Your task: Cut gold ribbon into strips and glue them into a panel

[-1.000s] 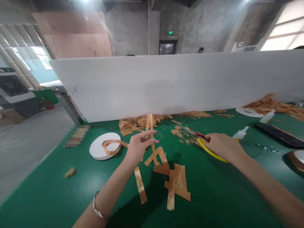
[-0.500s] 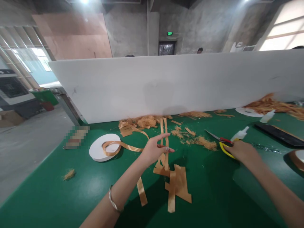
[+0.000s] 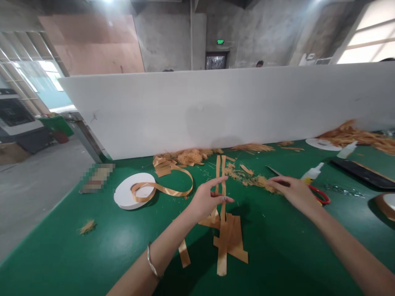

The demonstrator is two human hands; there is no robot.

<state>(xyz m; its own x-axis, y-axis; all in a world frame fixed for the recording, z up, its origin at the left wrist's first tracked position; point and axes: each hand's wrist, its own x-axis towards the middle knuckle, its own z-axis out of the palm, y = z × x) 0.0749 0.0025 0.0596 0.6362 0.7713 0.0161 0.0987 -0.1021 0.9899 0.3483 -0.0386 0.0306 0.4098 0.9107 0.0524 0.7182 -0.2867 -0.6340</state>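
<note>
head view: at a green table (image 3: 92, 246), a person's left hand (image 3: 207, 200) pinches a doubled length of gold ribbon (image 3: 220, 172) between thumb and fingertips, the strip standing up off the cloth and running away toward a white partition (image 3: 216, 107). the other fingers are spread, index pointing forward. a bracelet (image 3: 151, 265) sits on that wrist. the right hand (image 3: 293, 191) lies flat and open, fingers loosely apart and closed on nothing, resting over a pair of scissors (image 3: 317, 196); the red handle loop shows just beyond the hand and a blade tip pokes out behind the fingers. the hands are well apart from each other. under the left hand lies a heap of cut ribbon pieces (image 3: 230, 240), overlapping one another. to the left, a white ribbon spool (image 3: 129, 193) rests flat, with a loose loop of ribbon (image 3: 173, 187) curling off it toward the left hand. frayed gold trimmings (image 3: 191, 156) gather along the foot of the partition. a small white glue bottle (image 3: 311, 172) lies near the right hand, and a second one (image 3: 347, 150) farther back beside another pile of scraps (image 3: 354, 135). the top of another person's head (image 3: 259, 63) shows over the partition.
</note>
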